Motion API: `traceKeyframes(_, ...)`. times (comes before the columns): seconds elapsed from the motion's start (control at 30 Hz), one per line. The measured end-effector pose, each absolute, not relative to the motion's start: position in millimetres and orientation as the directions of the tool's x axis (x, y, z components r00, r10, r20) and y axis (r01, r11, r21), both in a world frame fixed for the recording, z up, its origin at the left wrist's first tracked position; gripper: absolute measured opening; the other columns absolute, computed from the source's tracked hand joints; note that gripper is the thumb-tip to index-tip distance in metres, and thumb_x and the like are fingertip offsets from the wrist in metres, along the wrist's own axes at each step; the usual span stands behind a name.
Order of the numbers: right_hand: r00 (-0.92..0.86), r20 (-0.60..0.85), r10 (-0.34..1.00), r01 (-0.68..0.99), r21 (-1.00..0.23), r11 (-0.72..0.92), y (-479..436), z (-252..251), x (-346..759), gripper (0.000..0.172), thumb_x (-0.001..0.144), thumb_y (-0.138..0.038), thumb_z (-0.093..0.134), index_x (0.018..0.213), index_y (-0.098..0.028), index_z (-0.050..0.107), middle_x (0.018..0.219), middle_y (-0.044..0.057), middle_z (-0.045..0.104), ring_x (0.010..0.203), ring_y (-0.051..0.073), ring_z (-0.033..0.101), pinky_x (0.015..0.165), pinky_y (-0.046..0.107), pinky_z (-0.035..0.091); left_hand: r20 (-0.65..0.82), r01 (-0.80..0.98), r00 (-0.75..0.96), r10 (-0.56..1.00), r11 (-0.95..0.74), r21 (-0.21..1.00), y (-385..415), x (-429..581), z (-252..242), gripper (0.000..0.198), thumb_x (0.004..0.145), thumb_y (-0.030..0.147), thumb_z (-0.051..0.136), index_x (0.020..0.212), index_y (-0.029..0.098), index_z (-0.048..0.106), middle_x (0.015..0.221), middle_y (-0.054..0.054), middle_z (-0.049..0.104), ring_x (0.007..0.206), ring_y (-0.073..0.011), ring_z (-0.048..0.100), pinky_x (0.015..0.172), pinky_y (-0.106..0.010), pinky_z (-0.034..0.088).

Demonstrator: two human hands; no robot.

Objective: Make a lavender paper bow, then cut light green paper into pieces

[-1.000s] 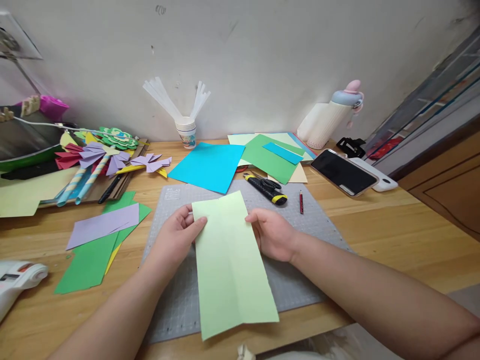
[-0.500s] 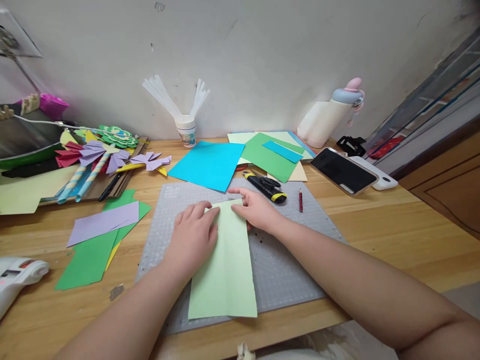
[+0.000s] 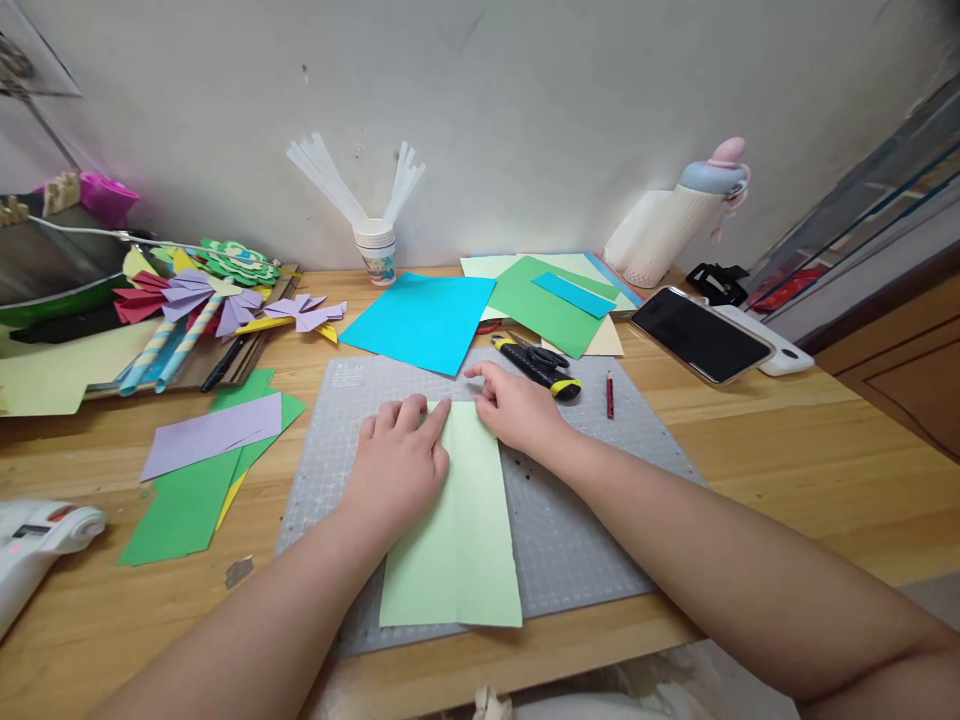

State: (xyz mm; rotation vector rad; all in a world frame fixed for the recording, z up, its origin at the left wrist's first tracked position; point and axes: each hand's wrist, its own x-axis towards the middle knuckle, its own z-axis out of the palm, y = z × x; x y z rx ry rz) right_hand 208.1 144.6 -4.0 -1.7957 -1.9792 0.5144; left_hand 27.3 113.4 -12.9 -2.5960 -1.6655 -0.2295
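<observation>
A long pale green sheet of paper (image 3: 461,535) lies flat on the grey cutting mat (image 3: 585,520), with a lengthwise crease down its middle. My left hand (image 3: 397,460) rests palm down on the sheet's upper left part, fingers stretched toward the top edge. My right hand (image 3: 517,410) lies at the sheet's top right corner, fingers spread and pressing on the paper's edge. Neither hand holds anything.
A cyan sheet (image 3: 420,320) and green sheets (image 3: 544,310) lie behind the mat, with a black-and-yellow utility knife (image 3: 536,368) and a red pencil (image 3: 610,393). A phone (image 3: 701,335) and a bottle (image 3: 679,225) stand right. Purple and green papers (image 3: 210,450), paper bows and a glue gun (image 3: 37,545) are left.
The green sheet, held up in both hands a second ago, has been laid flat on the mat. Both hands now press on its top end.
</observation>
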Motion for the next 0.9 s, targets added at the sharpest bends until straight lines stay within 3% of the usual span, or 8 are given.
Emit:
traceKeyframes(0.4,-0.083,0.048,0.995,0.829,-0.552,0.096,142.8,-4.8,208.9,0.034,0.081,-0.013,0.049,0.112,-0.024,0.058,0.073,-0.001,0.064,0.07,0.019,0.056,0.056,0.028,0.026,0.153,0.903,0.41,0.899,-0.423,0.068,110.8,28.1,-12.0,0.052,0.088,0.019,0.036,0.138,0.025,0.05,0.125,-0.011,0.056,0.111,-0.0311,0.049,0.089,-0.048,0.041)
traceKeyframes(0.5,-0.055,0.039,0.998,0.796,-0.602,0.067,138.7,-2.3,210.5,0.028,0.087,-0.024,0.048,0.114,-0.024,0.055,0.072,-0.002,0.062,0.068,0.018,0.056,0.056,0.028,0.029,0.158,0.902,0.397,0.904,-0.416,0.111,110.8,27.6,-11.4,0.051,0.089,0.019,0.035,0.137,0.025,0.051,0.124,-0.01,0.057,0.111,-0.031,0.05,0.09,-0.049,0.041)
traceKeyframes(0.6,-0.043,0.023,0.999,0.749,-0.661,0.047,131.0,-2.8,211.9,0.033,0.088,-0.036,0.049,0.119,-0.024,0.051,0.067,-0.004,0.059,0.063,0.017,0.056,0.055,0.027,0.031,0.156,0.901,0.38,0.912,-0.403,0.16,111.9,24.2,-8.5,0.048,0.09,0.02,0.037,0.135,0.021,0.052,0.122,-0.01,0.058,0.111,-0.0293,0.052,0.091,-0.047,0.043)
traceKeyframes(0.77,-0.023,0.05,0.998,0.698,-0.714,0.052,127.2,-10.0,210.0,0.035,0.083,-0.023,0.052,0.118,-0.025,0.053,0.06,-0.007,0.051,0.06,0.015,0.051,0.054,0.026,0.03,0.173,0.908,0.338,0.925,-0.369,0.199,112.5,15.2,1.0,0.045,0.089,0.022,0.042,0.132,0.02,0.052,0.134,-0.01,0.055,0.123,-0.0262,0.049,0.101,-0.046,0.039)
traceKeyframes(0.9,0.003,0.071,0.997,0.698,-0.715,0.049,136.2,-8.7,209.0,0.034,0.083,-0.024,0.054,0.117,-0.024,0.055,0.062,-0.006,0.052,0.061,0.016,0.052,0.056,0.027,0.03,0.138,0.897,0.38,0.915,-0.401,0.189,110.3,14.6,1.1,0.046,0.091,0.024,0.039,0.136,0.021,0.05,0.144,-0.007,0.05,0.13,-0.0249,0.047,0.107,-0.047,0.035)
